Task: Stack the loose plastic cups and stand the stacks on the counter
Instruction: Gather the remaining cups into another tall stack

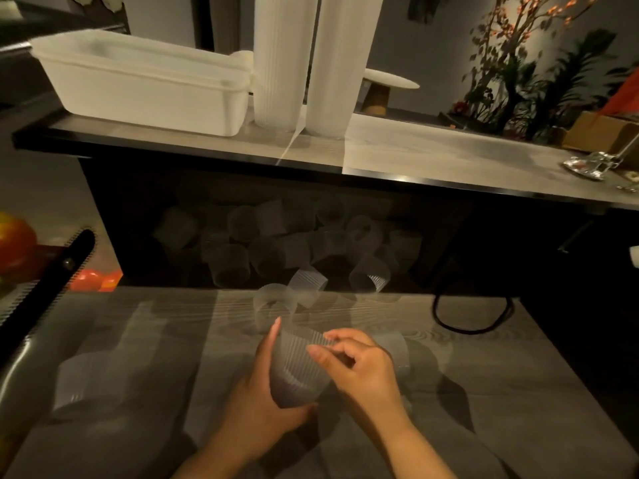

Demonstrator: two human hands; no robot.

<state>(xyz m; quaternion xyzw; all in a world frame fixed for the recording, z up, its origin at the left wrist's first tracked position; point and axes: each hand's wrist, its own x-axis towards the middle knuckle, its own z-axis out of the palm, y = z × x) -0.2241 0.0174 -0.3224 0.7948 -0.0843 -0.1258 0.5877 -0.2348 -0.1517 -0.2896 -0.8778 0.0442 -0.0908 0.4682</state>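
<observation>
Left hand (pixel 273 392): curled round a short stack of ribbed clear cups (pixel 297 368), palm against its left side, thumb under the base, fingers up along the wall.
Right hand (pixel 359 368): thumb and fingers bent, pinching the rim at the stack's upper right edge.
Held stack: tilted, mouth pointing up and away, just above the lower desk (pixel 155 340), near its middle.
Loose cups, near: one on its side at far left of the lower desk (pixel 77 380); one just right of the hands (pixel 397 350); two at the back edge (pixel 276 299), one upright, one tipped.
Loose cups, far: a dim heap (pixel 276 236) lying every way in the dark recess under the upper desk.
Finished stacks: two tall white columns (pixel 307 60) standing upright side by side on the upper desk (pixel 415 150), tops out of view.
Other things up there: white plastic tub (pixel 138 84) left of the columns, touching or nearly so; shiny crumpled wrapper (pixel 587 164) at right; cardboard box (pixel 601 133) behind it.
Edges: black cable (pixel 473 316) looped at right of the lower desk; red and orange objects (pixel 17 243) at far left, blurred.
</observation>
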